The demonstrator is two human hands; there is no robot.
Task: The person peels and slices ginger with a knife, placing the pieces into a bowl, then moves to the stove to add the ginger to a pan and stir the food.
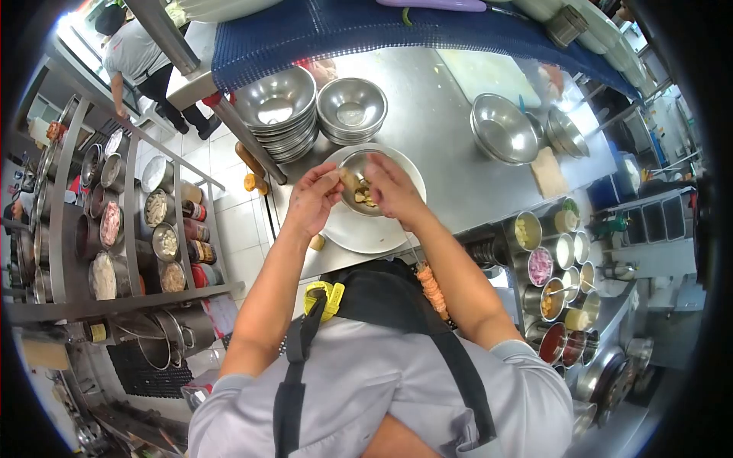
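Observation:
A steel bowl (353,159) holding several small yellowish-brown food pieces (365,194) sits on a wide, pale round tray (347,235). Over the bowl's left rim, my left hand (314,200) is closed in a pinch, with a small tan bit (349,180) at its fingertips that I cannot identify. My right hand (394,192) is over the right side of the bowl, its fingers curled together and slightly smeared. Whatever they hold is hidden. Below my right wrist, an orange ridged thing on a thin stick (432,291) lies by the apron.
Stacked steel bowls (282,114) stand beyond my left hand. At the back right are a white cutting board (489,76) and another steel bowl (504,130). Ingredient pots (540,265) line the right; a rack (137,309) stands left. A person (141,57) is at upper left.

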